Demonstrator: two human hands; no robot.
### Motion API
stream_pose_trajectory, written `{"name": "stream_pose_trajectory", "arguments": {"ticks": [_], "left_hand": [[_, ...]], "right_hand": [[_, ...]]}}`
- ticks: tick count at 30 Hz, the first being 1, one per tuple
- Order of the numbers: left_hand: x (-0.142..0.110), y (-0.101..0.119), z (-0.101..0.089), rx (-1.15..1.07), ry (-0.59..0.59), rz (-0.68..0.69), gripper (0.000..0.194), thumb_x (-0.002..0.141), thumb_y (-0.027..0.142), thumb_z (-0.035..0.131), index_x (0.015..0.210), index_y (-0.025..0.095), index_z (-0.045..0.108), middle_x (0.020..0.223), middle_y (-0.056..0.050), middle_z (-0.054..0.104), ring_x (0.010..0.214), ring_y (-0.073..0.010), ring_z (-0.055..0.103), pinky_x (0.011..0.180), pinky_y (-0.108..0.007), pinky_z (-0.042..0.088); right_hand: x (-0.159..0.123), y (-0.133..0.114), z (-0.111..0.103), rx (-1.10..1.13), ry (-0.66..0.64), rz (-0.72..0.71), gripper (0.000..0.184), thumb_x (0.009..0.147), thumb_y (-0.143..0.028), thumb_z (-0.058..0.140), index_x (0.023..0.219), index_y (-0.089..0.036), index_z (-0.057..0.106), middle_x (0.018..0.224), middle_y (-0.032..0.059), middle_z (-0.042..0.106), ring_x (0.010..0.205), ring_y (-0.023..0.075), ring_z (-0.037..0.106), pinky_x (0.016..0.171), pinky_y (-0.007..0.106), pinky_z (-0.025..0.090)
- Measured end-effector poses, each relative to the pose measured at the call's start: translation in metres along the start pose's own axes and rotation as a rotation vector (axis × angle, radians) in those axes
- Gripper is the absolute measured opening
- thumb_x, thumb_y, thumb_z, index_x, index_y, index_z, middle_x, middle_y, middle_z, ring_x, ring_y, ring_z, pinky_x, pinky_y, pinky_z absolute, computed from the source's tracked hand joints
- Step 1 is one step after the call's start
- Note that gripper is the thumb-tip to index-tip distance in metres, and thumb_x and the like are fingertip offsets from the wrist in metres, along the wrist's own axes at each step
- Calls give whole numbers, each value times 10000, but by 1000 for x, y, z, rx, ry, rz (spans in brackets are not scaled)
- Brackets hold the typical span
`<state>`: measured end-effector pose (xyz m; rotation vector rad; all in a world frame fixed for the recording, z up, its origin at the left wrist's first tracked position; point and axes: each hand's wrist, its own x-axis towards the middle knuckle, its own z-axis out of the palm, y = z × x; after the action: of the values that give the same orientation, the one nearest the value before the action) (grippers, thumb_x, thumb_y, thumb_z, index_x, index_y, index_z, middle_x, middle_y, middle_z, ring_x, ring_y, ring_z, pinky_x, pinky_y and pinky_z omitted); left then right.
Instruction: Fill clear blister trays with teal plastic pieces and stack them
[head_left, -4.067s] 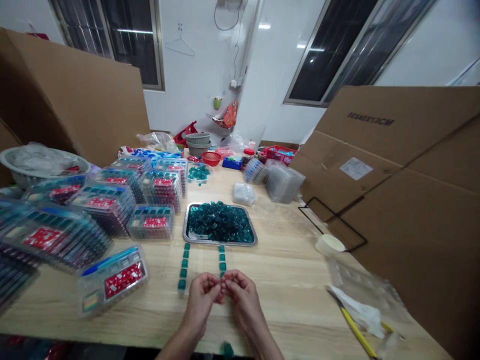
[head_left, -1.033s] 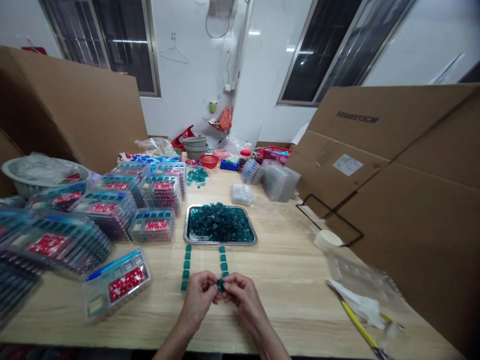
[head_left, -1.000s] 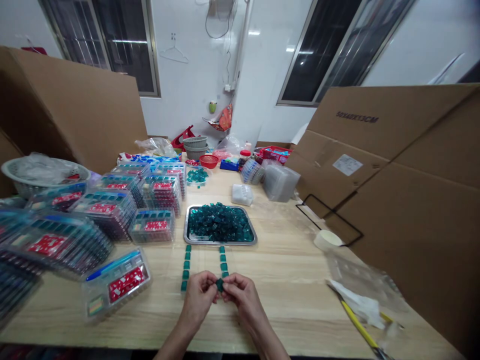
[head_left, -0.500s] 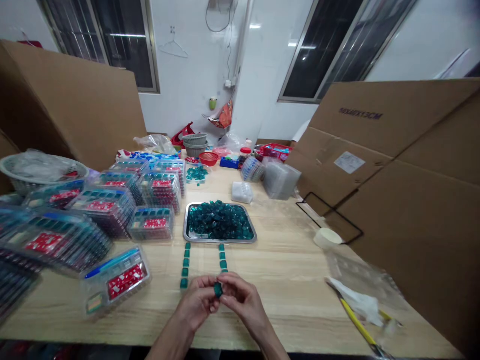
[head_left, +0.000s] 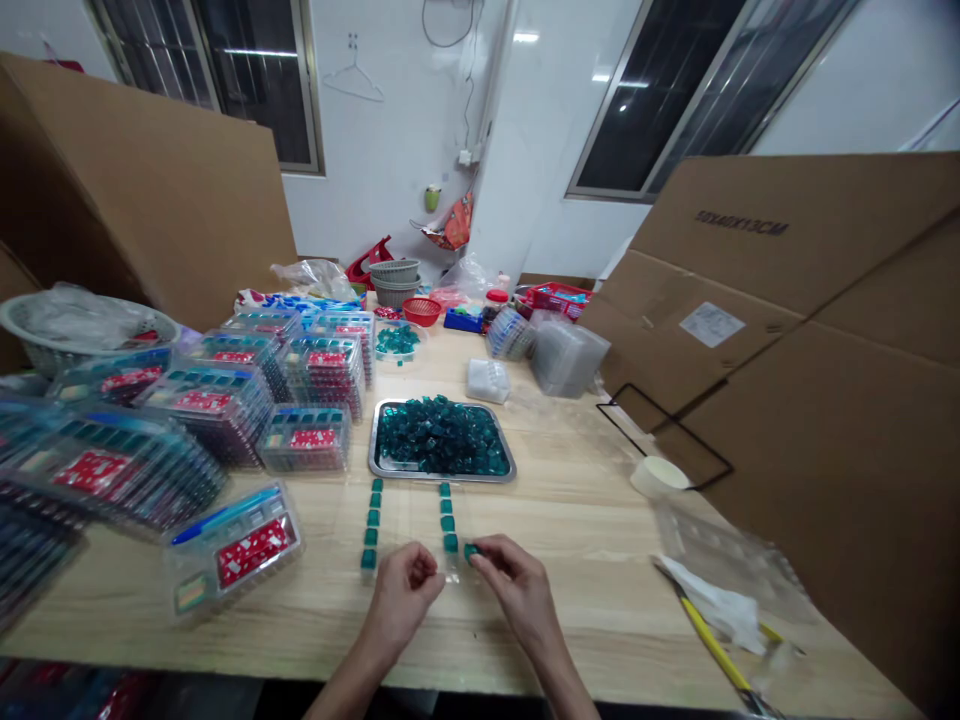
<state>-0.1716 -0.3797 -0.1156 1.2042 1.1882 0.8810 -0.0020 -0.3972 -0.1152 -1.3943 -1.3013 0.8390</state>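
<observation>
My right hand (head_left: 514, 590) pinches a small teal cube (head_left: 470, 551) just right of the near end of the right row of teal cubes (head_left: 447, 516). My left hand (head_left: 405, 588) rests on the table beside it, fingers curled, with nothing visible in them. A second row of teal cubes (head_left: 370, 523) lies to the left. Beyond both rows stands a metal tray (head_left: 373, 455) heaped with teal cubes.
Stacks of clear plastic boxes (head_left: 217, 410) with red labels fill the left side, one box (head_left: 229, 550) lying close by. Large cardboard sheets (head_left: 825, 380) lean at the right. A tape roll (head_left: 658, 476), a plastic bag (head_left: 720, 570) and a yellow tool (head_left: 716, 665) lie to the right.
My hands have parted. The right hand has carried the teal cube forward and right to the end of the right row; the left hand has let go and curled shut.
</observation>
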Motion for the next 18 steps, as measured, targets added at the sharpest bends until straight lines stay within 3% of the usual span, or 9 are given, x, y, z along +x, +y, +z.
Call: {"name": "stream_pose_trajectory", "arguments": {"ticks": [2,5,11,18], "left_hand": [[2,-1,-1,137,47,79,30,617,188,578,612,169,556,561,22,554,523,-109,514,502,-217,377],[3,-2,-3,197,56,89,16,622,183,556,636,178,562,609,7,578,558,-134,557,536,-236,418],[3,-8,-5,237,34,98,52,640,162,508,665,180,550,650,-17,591,613,-169,597,580,-268,456],[3,-12,-4,262,34,100,83,639,121,499,668,188,539,645,-5,580,599,-159,582,577,-262,440]], "right_hand": [[8,4,-4,-81,-10,-72,141,746,-336,675,779,-203,709,764,67,668,699,210,600,616,289,475],[16,3,-3,-154,-102,-159,117,779,-281,628,820,-207,709,784,66,657,711,203,598,631,291,479],[10,3,2,-246,-256,-182,129,794,-187,582,850,-208,697,785,44,634,689,173,596,644,270,477],[-3,8,13,-430,-276,-292,219,829,-127,505,903,-222,687,852,66,635,790,200,602,692,291,492]]}}
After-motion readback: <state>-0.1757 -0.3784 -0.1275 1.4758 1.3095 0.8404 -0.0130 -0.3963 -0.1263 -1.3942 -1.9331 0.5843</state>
